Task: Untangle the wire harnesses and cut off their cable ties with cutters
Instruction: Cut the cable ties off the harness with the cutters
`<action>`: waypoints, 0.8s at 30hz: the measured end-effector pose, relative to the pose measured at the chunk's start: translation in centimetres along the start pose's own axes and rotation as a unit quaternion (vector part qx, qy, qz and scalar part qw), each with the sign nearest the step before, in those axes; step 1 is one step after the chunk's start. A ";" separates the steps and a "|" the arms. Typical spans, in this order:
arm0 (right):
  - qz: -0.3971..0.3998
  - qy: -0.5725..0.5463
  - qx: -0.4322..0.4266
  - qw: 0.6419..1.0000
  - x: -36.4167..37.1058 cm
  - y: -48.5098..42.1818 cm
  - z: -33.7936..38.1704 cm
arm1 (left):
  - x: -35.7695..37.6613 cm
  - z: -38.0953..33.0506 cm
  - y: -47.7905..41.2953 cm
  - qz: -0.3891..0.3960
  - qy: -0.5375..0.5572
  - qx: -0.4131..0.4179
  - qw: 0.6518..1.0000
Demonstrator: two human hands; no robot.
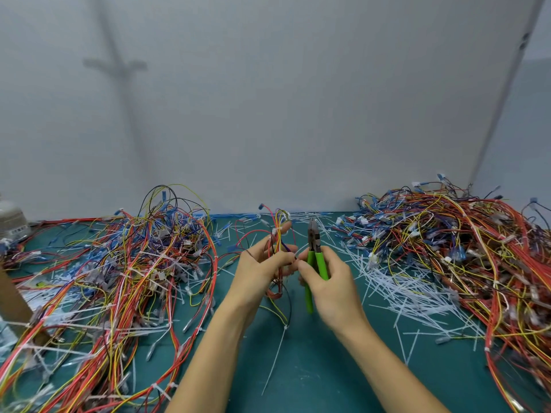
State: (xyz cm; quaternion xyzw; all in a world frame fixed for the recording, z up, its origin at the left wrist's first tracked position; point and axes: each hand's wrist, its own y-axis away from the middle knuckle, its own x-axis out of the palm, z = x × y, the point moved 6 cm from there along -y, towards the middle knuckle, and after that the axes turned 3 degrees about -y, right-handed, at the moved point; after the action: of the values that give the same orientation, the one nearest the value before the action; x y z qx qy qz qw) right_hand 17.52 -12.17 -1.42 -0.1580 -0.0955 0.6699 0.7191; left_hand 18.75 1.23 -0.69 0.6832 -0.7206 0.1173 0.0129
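Observation:
My left hand (262,263) grips a small wire harness (278,234) of red, yellow and black wires, held upright above the green mat (313,368). A white cable tie (275,357) hangs from the harness's lower loop down to the mat. My right hand (331,281) holds green-handled cutters (314,257), jaws pointing up and closed, just right of the harness. The fingertips of both hands meet between harness and cutters.
A big tangle of harnesses (119,278) covers the mat's left side and another pile (462,257) fills the right. Cut white ties (396,290) litter the mat right of my hands. A cardboard piece (12,302) stands at the left edge. A grey wall rises behind.

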 end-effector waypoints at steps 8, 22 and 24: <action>-0.078 0.082 -0.042 0.993 -1.1 0.3 1.1 | 0.2 -0.3 0.3 0.015 -0.056 0.013 0.998; -0.128 -0.164 0.070 0.976 -2.3 -0.7 -0.8 | 1.7 -0.6 0.5 0.023 -0.162 0.095 0.982; -0.123 -0.195 0.084 0.969 -2.2 -0.6 -0.7 | 1.5 -0.9 0.5 0.014 -0.164 0.111 0.980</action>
State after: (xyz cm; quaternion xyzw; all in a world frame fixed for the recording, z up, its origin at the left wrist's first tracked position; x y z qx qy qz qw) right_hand 18.18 -14.45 -1.72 0.0498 -0.1960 0.5995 0.7744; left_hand 18.08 -0.07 0.38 0.6801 -0.7050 0.0827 -0.1831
